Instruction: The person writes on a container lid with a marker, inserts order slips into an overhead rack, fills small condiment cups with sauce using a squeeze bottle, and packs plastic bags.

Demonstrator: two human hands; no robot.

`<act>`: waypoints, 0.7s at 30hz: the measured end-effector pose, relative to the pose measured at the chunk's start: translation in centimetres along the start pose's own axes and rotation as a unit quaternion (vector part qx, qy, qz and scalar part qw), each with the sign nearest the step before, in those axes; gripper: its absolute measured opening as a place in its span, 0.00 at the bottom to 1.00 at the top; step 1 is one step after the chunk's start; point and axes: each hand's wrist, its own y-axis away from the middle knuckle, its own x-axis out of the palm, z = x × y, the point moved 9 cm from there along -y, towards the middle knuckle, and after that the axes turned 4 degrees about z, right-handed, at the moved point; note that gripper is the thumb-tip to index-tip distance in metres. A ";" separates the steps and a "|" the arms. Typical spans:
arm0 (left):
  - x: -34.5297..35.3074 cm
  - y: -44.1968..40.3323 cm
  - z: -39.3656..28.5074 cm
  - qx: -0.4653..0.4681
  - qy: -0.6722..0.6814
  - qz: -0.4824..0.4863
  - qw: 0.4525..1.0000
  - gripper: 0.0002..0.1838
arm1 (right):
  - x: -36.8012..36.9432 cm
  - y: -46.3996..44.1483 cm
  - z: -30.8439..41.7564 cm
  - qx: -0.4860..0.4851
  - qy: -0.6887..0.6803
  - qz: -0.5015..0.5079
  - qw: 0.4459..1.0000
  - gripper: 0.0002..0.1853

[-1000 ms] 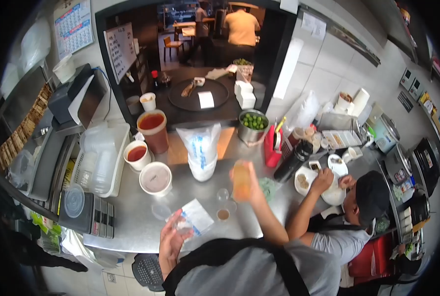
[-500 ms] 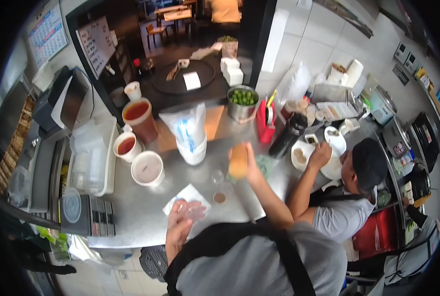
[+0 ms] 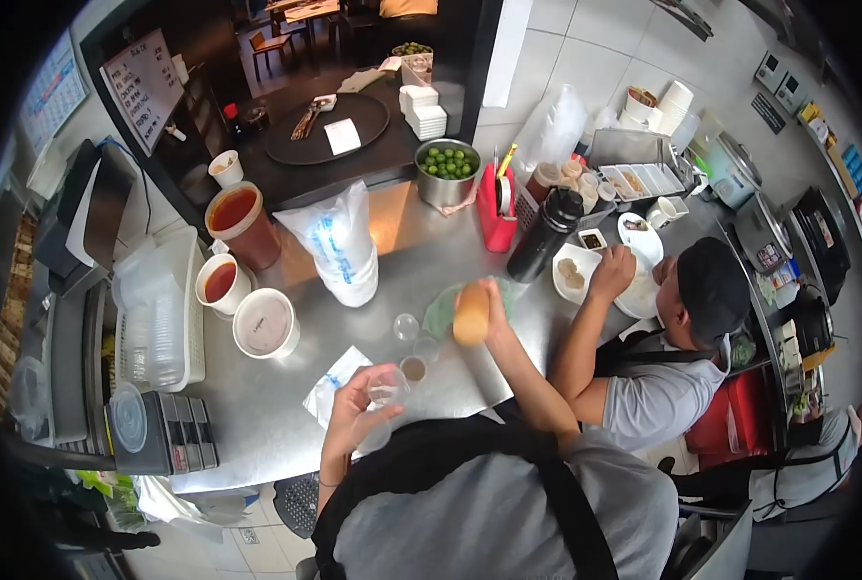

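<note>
My left hand has its fingers closed round a small clear plastic cup above the counter's front part. My right hand grips a tan cylindrical bottle, tilted, in front of my chest to the right. Between the hands, a small cup of brown sauce stands on the steel counter. Just behind it sits a clear small cup or lid. A white paper packet lies left of my left hand. Green plastic lies flat behind the tan bottle.
Tubs of red sauce, a lidded white tub and a white plastic bag stand at the left back. A pot of green limes and a black flask stand farther back. A co-worker sits on the right, near plates.
My left hand has moved off the white paper packet towards the sauce cup, with the clear cup in it. The tan bottle is still in my right hand. The camera view has shifted.
</note>
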 end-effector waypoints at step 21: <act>0.0 -5.7 0.5 0.033 -0.129 -0.031 0.991 0.31 | 10.6 9.4 1.7 -0.492 0.726 -0.009 0.481 0.36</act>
